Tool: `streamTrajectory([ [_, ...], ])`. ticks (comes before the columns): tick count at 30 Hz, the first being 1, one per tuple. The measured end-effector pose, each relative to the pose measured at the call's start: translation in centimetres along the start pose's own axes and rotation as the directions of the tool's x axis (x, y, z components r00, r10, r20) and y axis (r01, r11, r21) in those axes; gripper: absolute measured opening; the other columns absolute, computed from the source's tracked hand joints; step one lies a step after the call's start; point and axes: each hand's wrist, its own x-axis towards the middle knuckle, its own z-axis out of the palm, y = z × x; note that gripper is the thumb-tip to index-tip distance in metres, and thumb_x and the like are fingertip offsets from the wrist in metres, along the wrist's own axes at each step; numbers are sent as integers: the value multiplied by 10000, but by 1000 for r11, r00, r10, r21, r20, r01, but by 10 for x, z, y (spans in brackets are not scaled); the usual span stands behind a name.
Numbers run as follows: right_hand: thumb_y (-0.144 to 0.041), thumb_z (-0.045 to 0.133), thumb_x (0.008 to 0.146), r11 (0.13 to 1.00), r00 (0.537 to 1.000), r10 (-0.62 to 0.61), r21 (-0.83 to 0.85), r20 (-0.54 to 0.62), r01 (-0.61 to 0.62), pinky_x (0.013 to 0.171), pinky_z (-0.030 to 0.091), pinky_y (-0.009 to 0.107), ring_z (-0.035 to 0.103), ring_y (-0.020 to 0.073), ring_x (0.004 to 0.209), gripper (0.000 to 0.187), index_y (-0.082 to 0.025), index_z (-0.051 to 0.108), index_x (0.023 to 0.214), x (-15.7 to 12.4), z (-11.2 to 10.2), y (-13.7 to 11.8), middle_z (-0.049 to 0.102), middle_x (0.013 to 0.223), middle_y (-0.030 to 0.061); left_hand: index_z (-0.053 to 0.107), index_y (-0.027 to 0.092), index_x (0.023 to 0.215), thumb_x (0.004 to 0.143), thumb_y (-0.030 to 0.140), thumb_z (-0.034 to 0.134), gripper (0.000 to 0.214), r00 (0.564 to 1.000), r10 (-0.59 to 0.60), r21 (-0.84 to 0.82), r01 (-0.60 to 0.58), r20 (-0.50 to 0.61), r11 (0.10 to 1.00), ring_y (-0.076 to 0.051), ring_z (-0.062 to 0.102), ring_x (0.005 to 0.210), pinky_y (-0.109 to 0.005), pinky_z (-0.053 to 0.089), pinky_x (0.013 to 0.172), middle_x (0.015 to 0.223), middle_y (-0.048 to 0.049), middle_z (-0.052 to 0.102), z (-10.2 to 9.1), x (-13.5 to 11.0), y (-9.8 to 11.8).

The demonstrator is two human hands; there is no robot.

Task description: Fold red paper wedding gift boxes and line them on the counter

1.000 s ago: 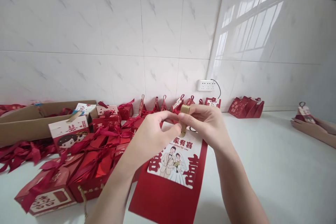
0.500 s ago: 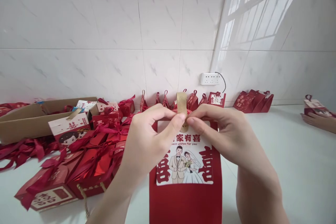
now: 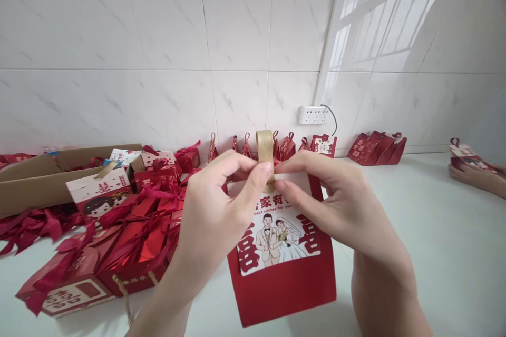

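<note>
A red wedding gift box (image 3: 286,292) is held up in front of me, tilted slightly. Its front carries a white card (image 3: 249,237) with red characters and a drawn couple. A gold ribbon (image 3: 264,143) stands in a loop at its top. My left hand (image 3: 221,210) is closed, with thumb and index finger pinching the ribbon near its base. Beside the ribbon, my right hand (image 3: 340,200) is closed in a pinch on the box's top edge. The fingers hide most of that edge.
At left are red boxes with ribbons (image 3: 71,279), a gold-ribboned box (image 3: 98,189) and an open cardboard box (image 3: 35,189). Small red boxes (image 3: 375,148) stand along the wall beneath a power socket (image 3: 314,115). Another person's hand (image 3: 474,175) holds a box at far right.
The gift box has tilted, and its lower edge has come into view. Both hands have shifted slightly left in the view, still pinching at its top.
</note>
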Motion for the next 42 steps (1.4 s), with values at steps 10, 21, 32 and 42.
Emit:
streamTrajectory([
  [10, -136, 567, 807, 987, 994, 104, 122, 19, -106, 513, 371, 230, 559, 124, 700, 86, -215, 544, 783, 4, 2, 0, 591, 765, -14, 554, 176, 642, 866, 233, 581, 233, 994, 90, 111, -82, -63, 990, -57, 462, 501, -166, 343, 422, 584, 40, 537, 8, -5, 2],
  [21, -190, 574, 862, 987, 999, 14, 156, 31, -19, 542, 360, 254, 502, 121, 675, 72, -200, 589, 793, 4, -1, 1, 541, 730, -5, 534, 173, 641, 862, 192, 578, 226, 965, 253, 147, -242, -63, 959, -67, 465, 522, -196, 364, 480, 587, 38, 526, 7, -4, -3],
  [32, -131, 576, 825, 990, 994, 93, 115, -58, -86, 572, 363, 243, 508, 108, 676, 106, -190, 587, 739, 3, -1, -2, 556, 750, -18, 635, 193, 884, 861, 265, 567, 101, 956, 1, -195, 59, 294, 979, -119, 626, 809, -187, 506, 697, 866, 3, 669, -1, 4, -4],
  [42, -148, 573, 816, 974, 981, 180, 149, -72, -168, 579, 384, 221, 537, 95, 674, 89, -192, 604, 746, 6, 1, -3, 606, 771, -34, 603, 182, 703, 808, 239, 582, 122, 917, -231, -135, 287, 326, 948, -39, 431, 418, -125, 335, 365, 541, 65, 546, -5, 7, -2],
])
